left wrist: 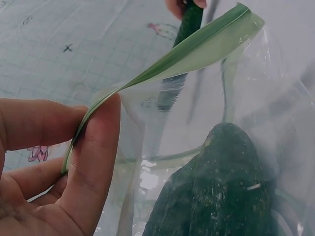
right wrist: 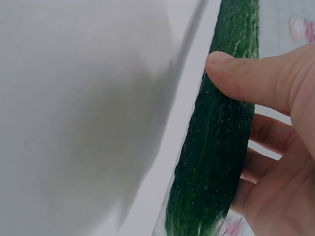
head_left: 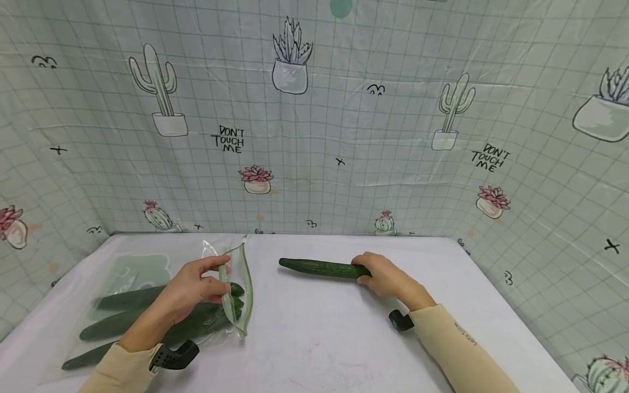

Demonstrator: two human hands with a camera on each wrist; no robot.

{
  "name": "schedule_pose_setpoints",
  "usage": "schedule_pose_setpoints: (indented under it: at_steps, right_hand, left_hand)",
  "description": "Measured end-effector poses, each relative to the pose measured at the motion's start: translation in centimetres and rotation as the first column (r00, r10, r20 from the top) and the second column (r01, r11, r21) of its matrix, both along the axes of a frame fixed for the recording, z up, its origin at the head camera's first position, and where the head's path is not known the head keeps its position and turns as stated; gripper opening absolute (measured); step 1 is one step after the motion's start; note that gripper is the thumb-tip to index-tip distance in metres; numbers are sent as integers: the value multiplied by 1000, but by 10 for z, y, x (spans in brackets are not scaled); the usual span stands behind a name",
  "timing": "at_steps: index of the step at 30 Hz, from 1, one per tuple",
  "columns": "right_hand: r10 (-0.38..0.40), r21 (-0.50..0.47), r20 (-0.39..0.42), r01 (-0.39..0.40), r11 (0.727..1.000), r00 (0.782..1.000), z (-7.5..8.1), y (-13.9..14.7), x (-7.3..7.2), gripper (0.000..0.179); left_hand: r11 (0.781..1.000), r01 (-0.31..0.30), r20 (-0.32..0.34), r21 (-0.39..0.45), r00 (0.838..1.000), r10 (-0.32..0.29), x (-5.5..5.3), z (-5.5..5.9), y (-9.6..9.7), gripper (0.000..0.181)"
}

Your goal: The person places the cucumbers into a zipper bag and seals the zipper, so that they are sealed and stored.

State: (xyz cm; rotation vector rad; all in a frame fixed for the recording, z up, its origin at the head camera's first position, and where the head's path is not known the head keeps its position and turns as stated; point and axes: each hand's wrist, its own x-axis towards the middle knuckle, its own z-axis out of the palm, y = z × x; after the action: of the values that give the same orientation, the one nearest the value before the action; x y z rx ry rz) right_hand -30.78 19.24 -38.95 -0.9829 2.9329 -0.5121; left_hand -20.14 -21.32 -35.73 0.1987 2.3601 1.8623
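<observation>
A clear zip bag with a green-edged mouth lies on the left of the table, several cucumbers inside it. My left hand pinches the green rim between thumb and fingers, and the mouth stands partly apart; the left wrist view shows this rim close up. In my right hand is a single cucumber, gripped near its right end, its other end pointing left toward the bag. The right wrist view shows the thumb across that cucumber, fingers on the far side.
The white table has its back edge against a hanging cloth printed with a grid and cacti. That cloth also rises at the left and right sides. A dark band sits at each wrist.
</observation>
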Motion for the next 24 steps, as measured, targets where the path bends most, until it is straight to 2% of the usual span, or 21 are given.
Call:
schedule_pose_setpoints:
  at_steps: [4,9,24]
  right_hand:
    - [71,-12,-1,-71,997,997,5,-20,8,36]
    - [140,-3,-7,-140,990,990,8,-47,12,36]
    - [189,78,-2,-189,979,982,5,-136,1,37]
  left_hand:
    - [1000,-5,5,0,1000,5,0,0,2,68]
    - [1000,-15,7,-3,1000,15,0,-1,4,68]
    - [1000,12,33,5,999,-12,-1,-7,4,70]
